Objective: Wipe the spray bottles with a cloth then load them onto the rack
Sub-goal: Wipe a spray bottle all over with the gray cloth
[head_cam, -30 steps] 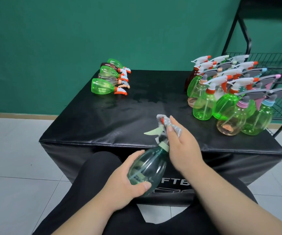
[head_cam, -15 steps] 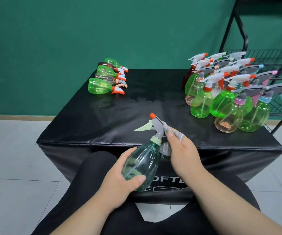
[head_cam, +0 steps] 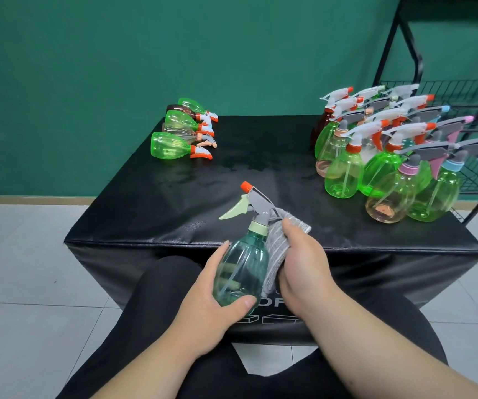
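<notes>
In the head view, a teal see-through spray bottle (head_cam: pixel 242 272) is held in the lower centre of the frame, in front of the near edge of a black padded bench (head_cam: pixel 260 174) and above the person's dark-trousered lap (head_cam: pixel 171 283). The bottle is tilted slightly, with its grey head, pale green trigger and orange nozzle pointing towards the upper left. Its lower body is gripped by the left hand (head_cam: pixel 211 309), the thumb laid across the front near the base and the fingers curled round behind. A grey cloth (head_cam: pixel 278 249) is clasped in the right hand (head_cam: pixel 304 263) and pressed against the right side of the bottle, from the neck down along the body.

At the upper left of the bench top, a small group of bottles (head_cam: pixel 171 145), green and brown, is laid on its side with the nozzles turned to the right. At the right of the bench, a crowded cluster of upright bottles (head_cam: pixel 381 156) is seen, mostly green, some pale orange and one brown, with white and grey spray heads. A black wire rack (head_cam: pixel 473 110) is placed at the right edge of the frame, just beside the bench. A green wall (head_cam: pixel 116 67) and a pale tiled floor (head_cam: pixel 24 269) are seen behind and below.
</notes>
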